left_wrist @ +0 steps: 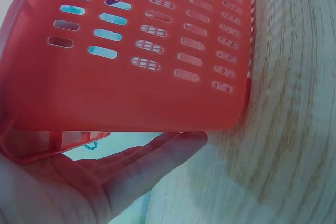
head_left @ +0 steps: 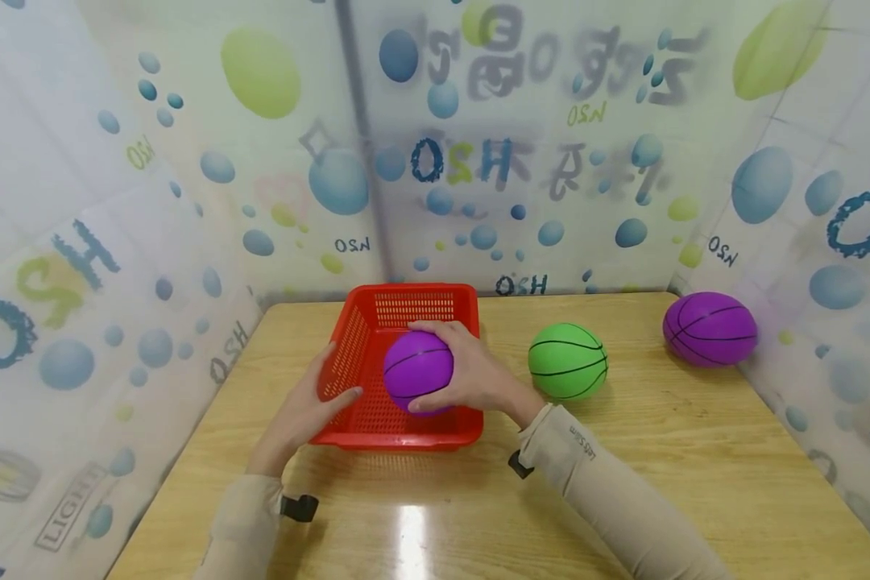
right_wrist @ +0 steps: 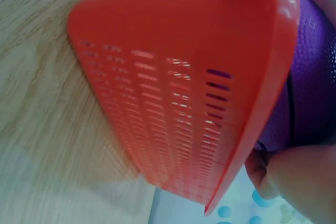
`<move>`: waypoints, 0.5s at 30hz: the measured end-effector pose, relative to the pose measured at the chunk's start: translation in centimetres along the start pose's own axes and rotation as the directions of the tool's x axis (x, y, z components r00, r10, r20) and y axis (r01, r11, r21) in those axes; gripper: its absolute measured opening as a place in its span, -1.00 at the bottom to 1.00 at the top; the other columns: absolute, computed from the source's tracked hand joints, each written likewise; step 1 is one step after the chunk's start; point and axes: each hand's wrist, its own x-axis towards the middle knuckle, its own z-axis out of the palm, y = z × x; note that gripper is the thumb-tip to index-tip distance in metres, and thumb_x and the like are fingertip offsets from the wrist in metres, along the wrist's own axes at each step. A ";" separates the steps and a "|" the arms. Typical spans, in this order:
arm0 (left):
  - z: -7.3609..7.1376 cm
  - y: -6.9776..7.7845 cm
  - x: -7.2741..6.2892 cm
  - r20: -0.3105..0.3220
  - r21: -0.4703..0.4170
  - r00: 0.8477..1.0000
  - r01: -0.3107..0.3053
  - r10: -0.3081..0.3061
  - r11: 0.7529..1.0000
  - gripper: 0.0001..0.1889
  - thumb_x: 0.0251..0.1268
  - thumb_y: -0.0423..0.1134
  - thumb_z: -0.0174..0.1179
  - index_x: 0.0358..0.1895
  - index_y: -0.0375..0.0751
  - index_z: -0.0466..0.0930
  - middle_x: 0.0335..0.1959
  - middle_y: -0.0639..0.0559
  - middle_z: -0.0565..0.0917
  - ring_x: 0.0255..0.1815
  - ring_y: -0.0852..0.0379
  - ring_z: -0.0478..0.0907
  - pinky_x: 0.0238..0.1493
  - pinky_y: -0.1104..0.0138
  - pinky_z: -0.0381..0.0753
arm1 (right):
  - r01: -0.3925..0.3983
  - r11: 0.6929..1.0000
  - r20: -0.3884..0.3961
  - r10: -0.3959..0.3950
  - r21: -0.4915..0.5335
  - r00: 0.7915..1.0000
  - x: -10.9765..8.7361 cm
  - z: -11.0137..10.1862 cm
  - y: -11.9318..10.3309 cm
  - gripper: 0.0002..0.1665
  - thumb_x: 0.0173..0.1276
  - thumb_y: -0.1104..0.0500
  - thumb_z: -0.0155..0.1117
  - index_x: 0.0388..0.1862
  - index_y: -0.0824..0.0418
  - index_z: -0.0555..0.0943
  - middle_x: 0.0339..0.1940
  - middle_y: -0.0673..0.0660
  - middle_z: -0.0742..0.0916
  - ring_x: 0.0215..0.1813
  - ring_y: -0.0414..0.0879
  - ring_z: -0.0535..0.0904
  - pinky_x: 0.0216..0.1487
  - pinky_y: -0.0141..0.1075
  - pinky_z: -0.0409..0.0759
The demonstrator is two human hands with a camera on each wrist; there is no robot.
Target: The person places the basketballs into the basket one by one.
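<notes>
A red plastic basket (head_left: 406,441) with slotted walls stands on the wooden table. My right hand (head_left: 471,374) grips a purple ball (head_left: 415,366) with black lines from its right side, fingers over the far side and thumb on the near side. In the head view the ball is over the basket's interior. The right wrist view shows the ball (right_wrist: 310,82) beyond the basket's rim. My left hand (head_left: 308,411) holds the basket's left side near the front corner, thumb over the rim and fingers (left_wrist: 157,163) extended along the outside wall.
A green ball (head_left: 568,362) with black lines sits on the table (head_left: 623,475) to the right of the basket. Farther right, by the table's edge, lies another purple ball (head_left: 710,329). Patterned curtains (head_left: 587,161) enclose the table at the back and both sides.
</notes>
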 end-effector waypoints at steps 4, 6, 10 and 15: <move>0.0 -0.1 0.0 -0.004 -0.009 1.000 -0.006 0.006 1.000 0.14 0.54 0.30 0.35 0.89 0.12 -0.22 0.85 -0.30 0.02 0.75 -0.45 0.18 0.64 -0.44 0.23 | -0.002 0.998 0.047 0.005 -0.061 0.999 -0.1 0.2 0.5 0.28 0.03 -0.26 0.87 0.69 -0.33 0.38 0.51 0.04 0.48 0.37 0.07 0.59 0.18 0.01 0.80; 0.0 -0.1 0.0 -0.008 -0.015 1.000 -0.013 0.013 1.000 0.14 0.54 0.29 0.36 0.89 0.11 -0.22 0.85 -0.30 0.02 0.76 -0.45 0.17 0.65 -0.44 0.21 | 0.001 0.994 0.075 0.008 -0.109 0.997 -0.2 0.2 0.6 0.23 0.08 -0.24 0.85 0.69 -0.26 0.40 0.50 0.05 0.50 0.37 0.05 0.59 0.21 0.00 0.80; 0.0 -0.1 0.1 -0.014 -0.008 1.000 -0.027 0.026 1.000 0.14 0.54 0.29 0.36 0.89 0.10 -0.21 0.86 -0.28 0.00 0.77 -0.46 0.13 0.65 -0.45 0.18 | 0.021 0.982 0.116 0.001 -0.190 0.993 -0.3 0.3 0.8 0.10 0.19 -0.15 0.81 0.66 -0.14 0.47 0.48 0.08 0.55 0.42 0.03 0.56 0.35 0.04 0.74; 0.1 -0.1 0.1 -0.010 -0.008 1.000 -0.027 0.027 1.000 0.13 0.54 0.28 0.37 0.89 0.11 -0.20 0.87 -0.26 -0.01 0.79 -0.46 0.08 0.66 -0.46 0.15 | 0.012 0.975 0.129 0.018 -0.223 0.992 -0.4 0.3 0.9 -0.04 0.23 -0.10 0.80 0.57 -0.10 0.54 0.47 0.09 0.59 0.46 0.04 0.55 0.44 0.08 0.68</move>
